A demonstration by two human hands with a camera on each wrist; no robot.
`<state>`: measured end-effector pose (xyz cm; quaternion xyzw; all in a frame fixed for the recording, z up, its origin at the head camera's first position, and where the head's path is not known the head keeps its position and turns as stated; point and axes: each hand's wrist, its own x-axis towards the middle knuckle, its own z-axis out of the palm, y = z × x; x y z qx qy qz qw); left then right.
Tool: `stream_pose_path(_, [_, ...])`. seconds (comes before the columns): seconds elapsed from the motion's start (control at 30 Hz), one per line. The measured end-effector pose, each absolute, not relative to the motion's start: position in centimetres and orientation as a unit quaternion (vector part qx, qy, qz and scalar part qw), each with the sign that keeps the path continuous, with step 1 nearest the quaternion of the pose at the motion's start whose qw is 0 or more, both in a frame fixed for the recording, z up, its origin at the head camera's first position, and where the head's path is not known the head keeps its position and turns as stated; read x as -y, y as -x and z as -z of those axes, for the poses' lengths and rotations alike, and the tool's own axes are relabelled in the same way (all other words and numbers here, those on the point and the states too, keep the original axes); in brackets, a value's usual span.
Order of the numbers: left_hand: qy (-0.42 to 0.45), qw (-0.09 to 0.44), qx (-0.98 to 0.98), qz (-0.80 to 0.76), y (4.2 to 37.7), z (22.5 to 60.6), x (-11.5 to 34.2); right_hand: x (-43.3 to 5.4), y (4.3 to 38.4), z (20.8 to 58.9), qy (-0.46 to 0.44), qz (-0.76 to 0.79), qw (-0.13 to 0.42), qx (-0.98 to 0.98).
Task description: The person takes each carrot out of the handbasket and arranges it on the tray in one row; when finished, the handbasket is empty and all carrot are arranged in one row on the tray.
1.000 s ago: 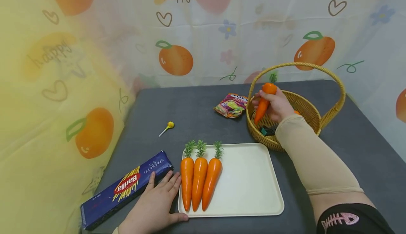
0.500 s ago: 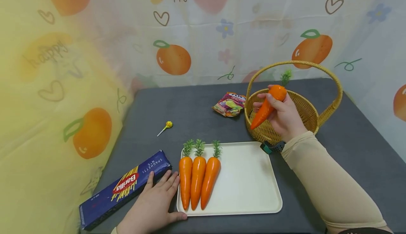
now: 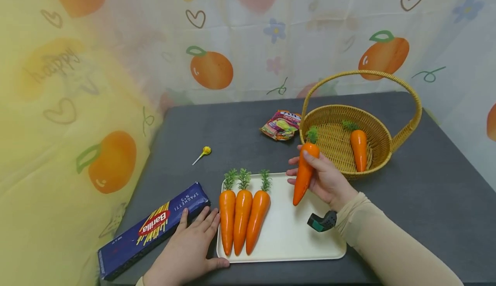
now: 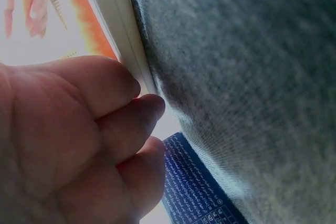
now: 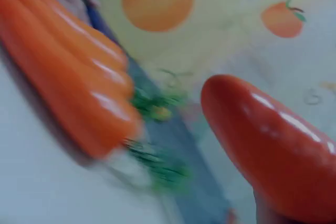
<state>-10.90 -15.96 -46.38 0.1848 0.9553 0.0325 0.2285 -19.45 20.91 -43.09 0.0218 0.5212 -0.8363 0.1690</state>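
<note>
My right hand (image 3: 327,182) grips an orange carrot (image 3: 305,175) with a green top, tip pointing down, above the back right part of the white tray (image 3: 294,238). In the right wrist view the held carrot (image 5: 268,145) fills the lower right. Three carrots (image 3: 243,221) lie side by side along the tray's left side, green tops toward the back. My left hand (image 3: 190,245) lies with fingers spread at the tray's left edge, next to a blue spaghetti box (image 3: 155,230). One more carrot (image 3: 359,150) lies in the wicker basket (image 3: 329,113).
A yellow lollipop (image 3: 202,154) lies behind the tray at the left. A shiny snack packet (image 3: 282,125) sits against the basket's left side. The basket's tall arched handle (image 3: 360,73) rises over it. Patterned cloth hangs behind the table and on both sides.
My right hand has carried the carrot out of the basket, toward me and left, to over the tray. The carrot left in the basket now shows. My left hand stays put.
</note>
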Motion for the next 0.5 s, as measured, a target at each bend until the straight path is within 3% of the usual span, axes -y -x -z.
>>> stream_pose_path(0.33, [-0.192, 0.217, -0.956, -0.039, 10.8, 46.4, 16.0, -18.7, 16.4, 46.7, -0.042, 0.817, 0.309, -0.485])
stream_pose_path(0.5, [-0.202, 0.202, -0.958, -0.038, 10.7, 46.4, 16.1, -19.0, 15.0, 47.0, -0.046, 0.801, 0.337, -0.492])
